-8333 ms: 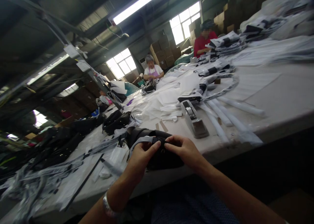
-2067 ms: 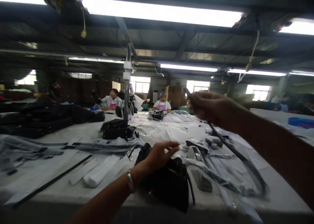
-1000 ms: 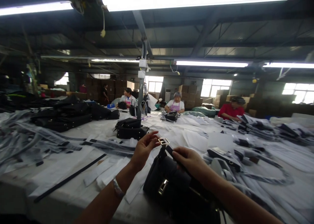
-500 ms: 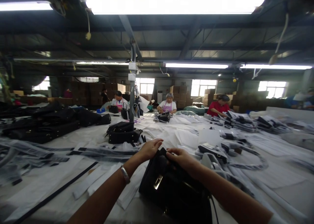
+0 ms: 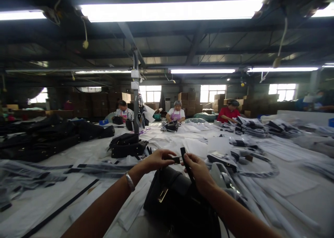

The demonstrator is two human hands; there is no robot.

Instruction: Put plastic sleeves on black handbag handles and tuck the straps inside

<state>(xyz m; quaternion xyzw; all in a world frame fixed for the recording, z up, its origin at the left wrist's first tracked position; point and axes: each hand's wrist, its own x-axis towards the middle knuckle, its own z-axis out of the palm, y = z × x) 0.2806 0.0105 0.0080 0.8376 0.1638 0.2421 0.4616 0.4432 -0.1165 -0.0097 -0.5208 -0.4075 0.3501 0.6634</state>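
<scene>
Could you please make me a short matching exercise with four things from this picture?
Things:
1. Right hand
2. Silver bangle
3. Gold-toned clasp
4. Blue box

Places and states:
A. On the black bag
B. Left of the grey post
C. Holding a dark strap
D. Around the wrist of the left hand

Pairs: 1-C, 2-D, 3-A, 4-B

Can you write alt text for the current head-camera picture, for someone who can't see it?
Above a black handbag with a gold-coloured clasp, a person's left hand holds a small dark piece and the right hand a black strap. White sheets and more black bags lie on the table, with people beyond.
</scene>
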